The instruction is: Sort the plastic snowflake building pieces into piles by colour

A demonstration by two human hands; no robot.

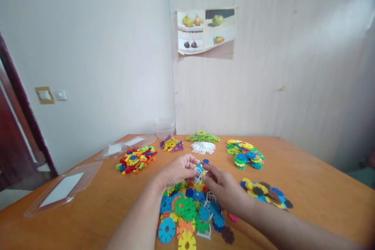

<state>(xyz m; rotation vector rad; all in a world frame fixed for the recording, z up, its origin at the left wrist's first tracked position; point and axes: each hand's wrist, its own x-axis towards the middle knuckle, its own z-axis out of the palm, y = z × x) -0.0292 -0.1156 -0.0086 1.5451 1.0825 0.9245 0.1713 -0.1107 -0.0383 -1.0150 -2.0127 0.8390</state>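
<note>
Both of my hands meet above a mixed pile of toy pieces (187, 209) on the table. My left hand (179, 172) pinches a small white lattice piece (198, 172) from the left. On its right side, the fingers of my right hand (224, 187) are closed at the same piece. Bits of blue and yellow show around the white piece, too small to tell apart. Under and in front of the hands lie blue, green, orange and yellow notched discs, with more white lattice pieces among them.
Sorted piles stand on the wooden table (310, 187): coloured blocks (136, 160), purple and yellow pieces (172, 144), green pieces (203, 137), white pieces (203, 147), and discs (246, 154) (266, 194). A clear tub (164, 129) and plastic lids (63, 189) are at the left.
</note>
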